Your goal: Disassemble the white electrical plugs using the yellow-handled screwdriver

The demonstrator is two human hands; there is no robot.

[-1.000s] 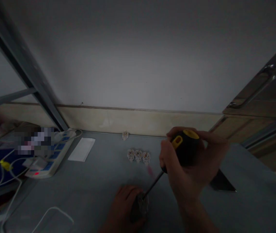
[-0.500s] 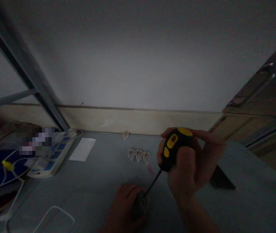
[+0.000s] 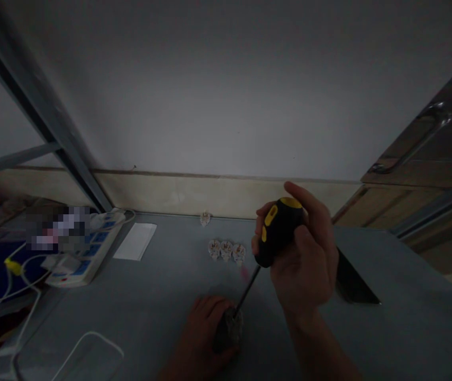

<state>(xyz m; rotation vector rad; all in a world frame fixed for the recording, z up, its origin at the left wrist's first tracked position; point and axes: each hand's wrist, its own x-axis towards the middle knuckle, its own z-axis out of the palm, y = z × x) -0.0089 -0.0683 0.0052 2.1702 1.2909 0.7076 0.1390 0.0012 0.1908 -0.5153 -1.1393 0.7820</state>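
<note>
A screwdriver [image 3: 279,235] with a stubby black and yellow handle is in my right hand [image 3: 309,254], its fingers closed round the handle and the index finger lifted at the top. Its thin shaft slants down to the left, with the tip at a small dark piece [image 3: 224,336] that has a clear, greyish face. My left hand [image 3: 202,333] grips that piece from the left, thumb below and fingers above. The dim light hides what kind of piece it is. Beyond my hands, three small round whitish parts [image 3: 226,251] with metal bits lie in a row.
A similar small part [image 3: 205,217] lies near the wall. To the left are a folded white paper [image 3: 135,242], a power strip [image 3: 91,264] with plugs, and a loose white cable [image 3: 91,333]. A dark flat phone-like object [image 3: 355,280] lies right of my right hand.
My right hand has shifted its grip on the screwdriver handle, turning a little, with the index finger now raised. My left hand still holds the dark piece. The view has moved slightly.
</note>
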